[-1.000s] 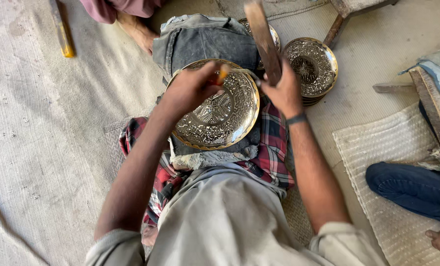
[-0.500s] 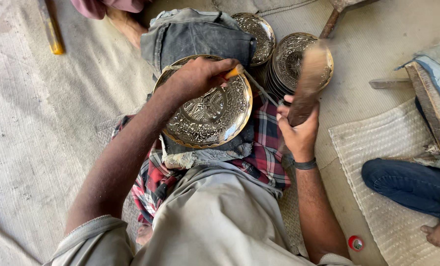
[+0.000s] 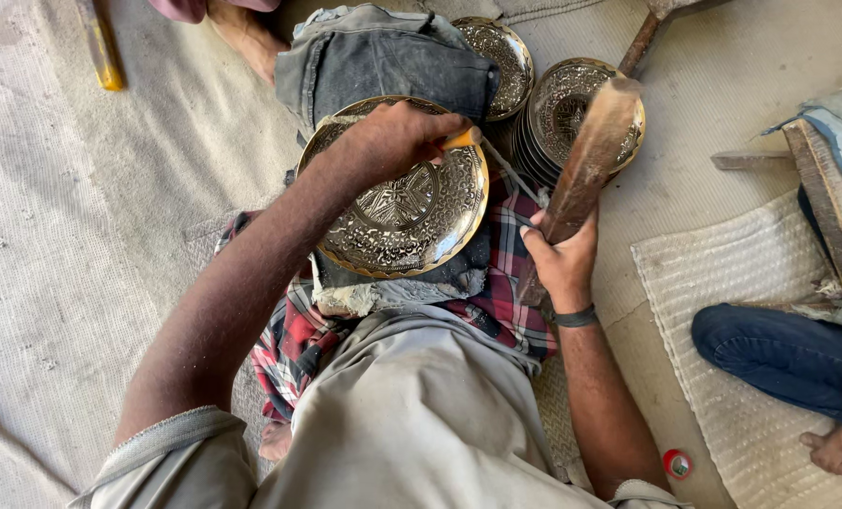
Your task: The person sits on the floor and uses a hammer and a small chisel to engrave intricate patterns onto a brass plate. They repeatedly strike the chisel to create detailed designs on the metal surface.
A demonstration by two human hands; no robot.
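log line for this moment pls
left hand: holds chisel on engraved plate | right hand: grips wooden mallet, raised

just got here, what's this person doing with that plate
A seated person works on an engraved metal plate resting on cloth in their lap. The left hand presses a small yellow-handled tool against the plate's rim. The right hand holds a wooden mallet, raised beside it. More plates are stacked on the floor next to them.

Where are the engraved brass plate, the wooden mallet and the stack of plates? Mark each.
engraved brass plate [image 3: 411,221], head view, patterned centre.
wooden mallet [image 3: 586,165], head view, middle of its shaft.
stack of plates [image 3: 557,104], head view, top plate's engraved face.
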